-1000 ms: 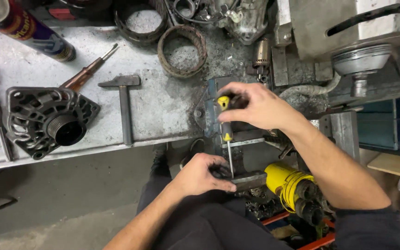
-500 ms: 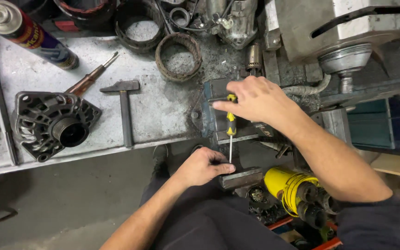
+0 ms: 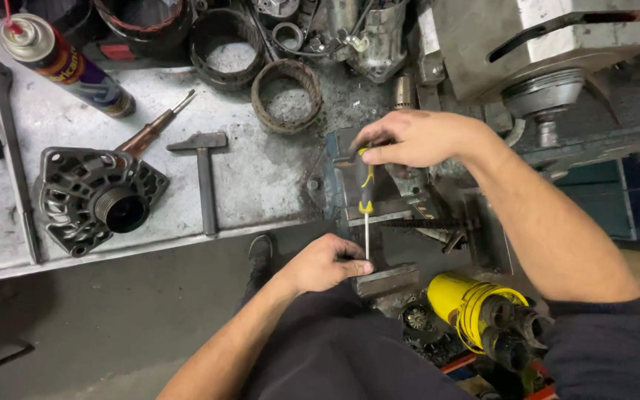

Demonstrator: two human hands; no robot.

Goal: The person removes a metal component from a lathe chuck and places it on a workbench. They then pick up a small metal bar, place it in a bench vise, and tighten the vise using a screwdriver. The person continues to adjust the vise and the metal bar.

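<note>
Screwdriver work at a vise on a cluttered table [image 3: 261, 178].

Far left: spray can [image 3: 64, 63], alternator housing [image 3: 94, 196], hammer [image 3: 205, 174], all well apart from the work. At centre, left hand [image 3: 324, 263] pinching the tip of the screwdriver [image 3: 365, 196] against a dark metal part [image 3: 387, 280] at the vise [image 3: 350, 185]. To the right, right hand [image 3: 420, 137] with grip pressed around the yellow-and-black handle. Risk, as judged: tip slipping off and jabbing the steadying fingers, given their closeness to the blade.

Dim workshop light from above, my bench top [image 3: 261, 178] brightest with mild glare; floor beneath in deep shadow; edges slightly bowed, focus mostly sharp
</note>
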